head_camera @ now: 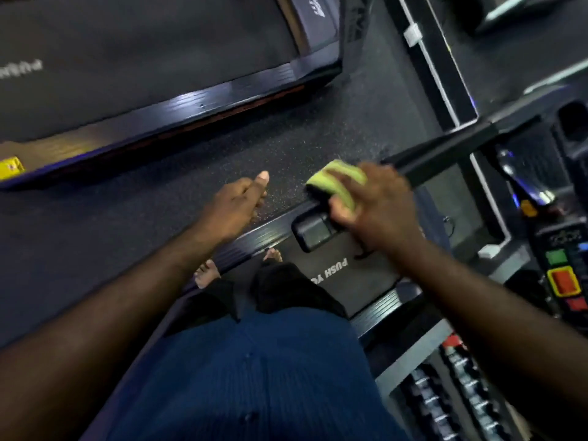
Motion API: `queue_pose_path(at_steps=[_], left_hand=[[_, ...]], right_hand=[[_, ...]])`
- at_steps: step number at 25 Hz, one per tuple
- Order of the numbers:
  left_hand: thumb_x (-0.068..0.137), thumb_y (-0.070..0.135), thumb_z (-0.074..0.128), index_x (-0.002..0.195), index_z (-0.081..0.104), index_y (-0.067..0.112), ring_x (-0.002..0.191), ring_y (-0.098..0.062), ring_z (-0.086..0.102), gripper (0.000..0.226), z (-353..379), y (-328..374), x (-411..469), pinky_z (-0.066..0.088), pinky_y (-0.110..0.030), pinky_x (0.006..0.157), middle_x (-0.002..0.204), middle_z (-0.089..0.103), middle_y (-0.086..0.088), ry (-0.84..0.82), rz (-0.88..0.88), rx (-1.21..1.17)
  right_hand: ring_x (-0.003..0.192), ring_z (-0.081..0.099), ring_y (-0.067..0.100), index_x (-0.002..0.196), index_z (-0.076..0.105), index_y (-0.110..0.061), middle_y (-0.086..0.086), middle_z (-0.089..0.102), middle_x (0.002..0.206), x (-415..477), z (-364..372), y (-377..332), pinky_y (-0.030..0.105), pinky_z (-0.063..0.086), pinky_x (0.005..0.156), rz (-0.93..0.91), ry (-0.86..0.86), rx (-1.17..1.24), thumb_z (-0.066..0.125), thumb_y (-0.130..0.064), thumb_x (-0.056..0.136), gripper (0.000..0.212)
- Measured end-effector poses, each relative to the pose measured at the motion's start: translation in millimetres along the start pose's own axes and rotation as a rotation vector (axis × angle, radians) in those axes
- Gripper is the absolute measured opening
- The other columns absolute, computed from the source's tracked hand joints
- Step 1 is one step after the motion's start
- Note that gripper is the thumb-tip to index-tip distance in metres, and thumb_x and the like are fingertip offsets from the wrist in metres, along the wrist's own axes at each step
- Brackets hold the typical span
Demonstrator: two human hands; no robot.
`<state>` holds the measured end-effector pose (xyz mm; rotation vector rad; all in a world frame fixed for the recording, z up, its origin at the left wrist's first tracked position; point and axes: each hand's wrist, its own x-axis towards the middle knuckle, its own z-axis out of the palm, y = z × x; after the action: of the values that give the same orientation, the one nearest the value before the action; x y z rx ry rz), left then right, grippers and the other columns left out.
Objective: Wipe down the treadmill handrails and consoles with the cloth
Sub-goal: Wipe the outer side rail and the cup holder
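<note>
- The right hand (378, 208) is curled over the yellow-green cloth (337, 181) and presses it onto the black handrail (445, 151), near the rail's free end
- The left hand (238, 202) hangs beside it over the floor, fingers loosely curled, thumb out, holding nothing
- To do this step well, I would keep the cloth wrapped round the rail, so that the underside is cleaned too, and draw it along in one long, firm stroke
- The blunt end of the rail, just below the cloth, probably needs its own pass
- The console (563, 275) with its green and red buttons sits well to the right, and looks best wiped lightly
- A dark pocket (572, 122) shows at the top right; what is in it, if anything, cannot be told
- A rack (413, 354) at the lower right holds a row of dumbbells (445, 393)
</note>
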<state>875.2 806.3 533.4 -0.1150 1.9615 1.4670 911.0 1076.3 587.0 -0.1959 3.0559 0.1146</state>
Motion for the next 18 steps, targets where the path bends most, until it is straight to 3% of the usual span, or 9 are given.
queue_pose_path(at_steps=[3, 5, 6, 8, 9, 10, 12, 14, 18], left_hand=[[0.109, 0.061, 0.035, 0.112, 0.067, 0.019, 0.094, -0.011, 0.064, 0.053, 14.7, 22.6, 4.8, 0.05, -0.033, 0.081, 0.111, 0.069, 0.002, 0.003, 0.048, -0.005], [0.104, 0.069, 0.035, 0.111, 0.067, 0.021, 0.094, -0.012, 0.064, 0.057, 23.2, 38.2, 8.9, 0.052, -0.035, 0.085, 0.112, 0.068, 0.001, 0.003, 0.048, -0.023], [0.098, 0.074, 0.035, 0.11, 0.067, 0.022, 0.095, -0.015, 0.064, 0.062, 25.7, 47.9, 13.2, 0.052, -0.038, 0.087, 0.112, 0.069, 0.0, 0.025, 0.033, -0.027], [0.096, 0.076, 0.035, 0.112, 0.067, 0.021, 0.094, -0.018, 0.063, 0.066, 26.9, 63.3, 23.7, 0.051, -0.041, 0.084, 0.112, 0.07, -0.003, 0.083, -0.002, -0.038], [0.096, 0.077, 0.035, 0.113, 0.067, 0.02, 0.093, -0.019, 0.064, 0.067, 27.5, 69.8, 26.4, 0.051, -0.041, 0.083, 0.112, 0.072, -0.004, 0.088, -0.006, -0.017], [0.095, 0.078, 0.035, 0.115, 0.068, 0.021, 0.094, -0.018, 0.066, 0.069, 29.2, 74.2, 26.2, 0.052, -0.041, 0.084, 0.113, 0.073, -0.003, 0.074, -0.016, 0.013], [0.09, 0.082, 0.034, 0.118, 0.069, 0.024, 0.103, -0.018, 0.071, 0.074, 36.7, 76.7, 25.1, 0.055, -0.042, 0.091, 0.118, 0.075, -0.001, -0.007, -0.035, 0.096], [0.09, 0.083, 0.035, 0.119, 0.07, 0.024, 0.108, -0.02, 0.072, 0.074, 51.0, 75.0, 27.4, 0.056, -0.043, 0.095, 0.118, 0.076, 0.0, -0.089, -0.049, 0.172], [0.105, 0.069, 0.035, 0.117, 0.07, 0.022, 0.11, -0.018, 0.072, 0.06, 81.9, 94.8, 47.3, 0.054, -0.042, 0.098, 0.122, 0.075, -0.003, -0.178, -0.053, 0.179]], right_hand=[[0.109, 0.052, 0.038, 0.143, 0.057, -0.043, 0.009, 0.057, 0.133, -3.1, 13.5, -1.1, 0.049, 0.047, 0.088, 0.47, 0.115, 0.067, 0.055, -0.06, 0.091, 0.054], [0.11, 0.048, 0.035, 0.145, 0.057, -0.042, 0.01, 0.054, 0.14, -39.6, 32.2, -54.5, 0.046, 0.04, 0.086, 0.422, 0.2, 0.181, 0.057, -0.059, 0.092, 0.056], [0.111, 0.047, 0.033, 0.146, 0.057, -0.042, 0.01, 0.054, 0.142, -58.2, 35.1, -80.3, 0.044, 0.04, 0.085, 0.274, 0.209, 0.224, 0.06, -0.057, 0.091, 0.057], [0.11, 0.048, 0.033, 0.147, 0.058, -0.042, 0.011, 0.055, 0.142, -66.6, 40.5, -72.3, 0.044, 0.044, 0.082, 0.037, 0.218, 0.251, 0.063, -0.056, 0.089, 0.059], [0.107, 0.051, 0.034, 0.147, 0.058, -0.042, 0.013, 0.057, 0.14, -59.9, 45.0, -46.8, 0.044, 0.047, 0.08, 0.021, 0.249, 0.237, 0.063, -0.055, 0.09, 0.059], [0.105, 0.053, 0.037, 0.147, 0.057, -0.042, 0.015, 0.058, 0.139, -50.9, 49.0, -18.8, 0.046, 0.051, 0.08, 0.118, 0.279, 0.239, 0.062, -0.054, 0.091, 0.058], [0.108, 0.055, 0.04, 0.148, 0.051, -0.042, 0.015, 0.055, 0.14, -32.1, 47.7, 30.5, 0.049, 0.051, 0.087, 0.499, 0.36, 0.284, 0.061, -0.051, 0.092, 0.058], [0.117, 0.052, 0.037, 0.15, 0.047, -0.041, 0.013, 0.048, 0.146, -35.6, 54.5, 19.7, 0.046, 0.046, 0.099, 0.716, 0.416, 0.45, 0.063, -0.047, 0.094, 0.058], [0.137, 0.043, 0.034, 0.154, 0.042, -0.038, 0.012, 0.031, 0.156, -85.9, 61.5, -109.5, 0.051, 0.043, 0.11, 0.673, 0.478, 0.843, 0.065, -0.038, 0.097, 0.061]])
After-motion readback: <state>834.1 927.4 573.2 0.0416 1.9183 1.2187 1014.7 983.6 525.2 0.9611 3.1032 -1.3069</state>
